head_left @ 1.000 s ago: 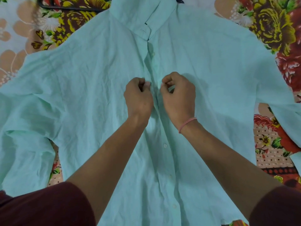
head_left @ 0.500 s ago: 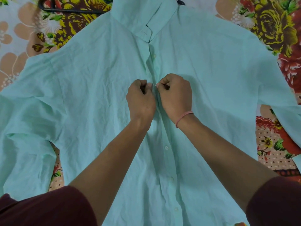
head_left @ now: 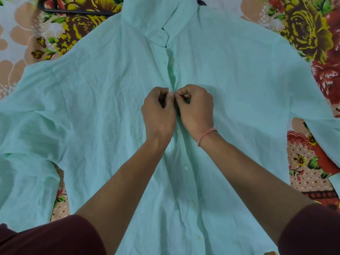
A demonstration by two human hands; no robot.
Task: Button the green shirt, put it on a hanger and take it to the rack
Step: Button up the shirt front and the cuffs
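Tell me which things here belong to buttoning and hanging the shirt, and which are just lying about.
Part of the job: pale green crumpled cotton shirt; black hanger; left hand; right hand.
Lying about: floral-print bedsheet; pink thread wristband.

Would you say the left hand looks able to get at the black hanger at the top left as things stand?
Probably not right away: the left hand is pinching the shirt placket alongside the right hand, though nothing lies over the hanger.

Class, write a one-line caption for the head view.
Left hand and right hand pinch the green shirt placket mid-chest.
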